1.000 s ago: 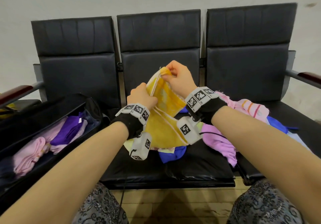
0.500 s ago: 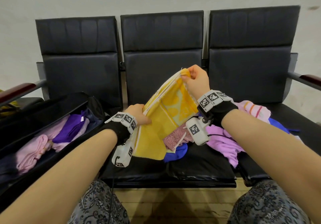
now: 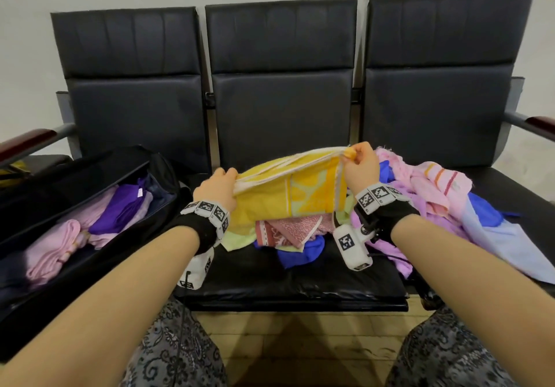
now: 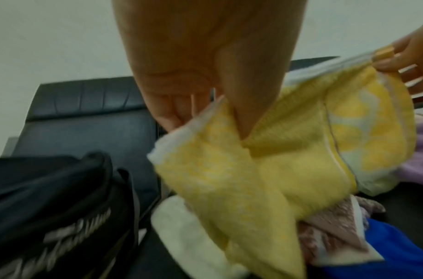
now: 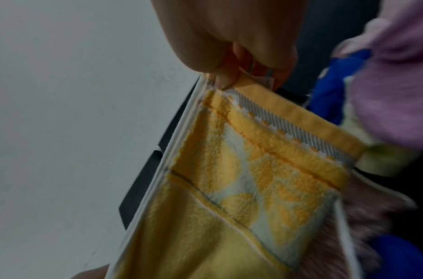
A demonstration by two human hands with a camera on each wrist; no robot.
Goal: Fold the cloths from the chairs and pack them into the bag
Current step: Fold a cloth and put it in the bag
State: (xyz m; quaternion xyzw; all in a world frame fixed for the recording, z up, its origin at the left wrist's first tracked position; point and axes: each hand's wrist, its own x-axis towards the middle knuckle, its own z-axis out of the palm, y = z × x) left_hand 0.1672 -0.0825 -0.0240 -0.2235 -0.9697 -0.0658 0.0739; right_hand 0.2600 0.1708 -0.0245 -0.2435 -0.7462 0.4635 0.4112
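So, lines from where I stand, biggest thing first:

Chairs (image 3: 282, 98): three black seats behind the grip; the bag sits on the one to the left hand's side.
Bag (image 3: 75, 269): open, with pink and purple cloths (image 3: 90, 227) already folded inside, so part of the job looks done.
Loose pile (image 3: 435, 206): pink, lilac, blue and pale green cloths under and beyond the right hand, all unfolded; I judge most work remains.
Yellow towel (image 3: 285, 197): stretched between both grips, above the pile.
Left hand (image 3: 214, 190): fingers curled onto the towel's white-edged end.
Right hand (image 3: 359, 164): thumb and fingers pinching the opposite corner.
Wrist views: the right one shows the pinched hem's stripes; the left shows lettering on the bag's side, which the head view misses.
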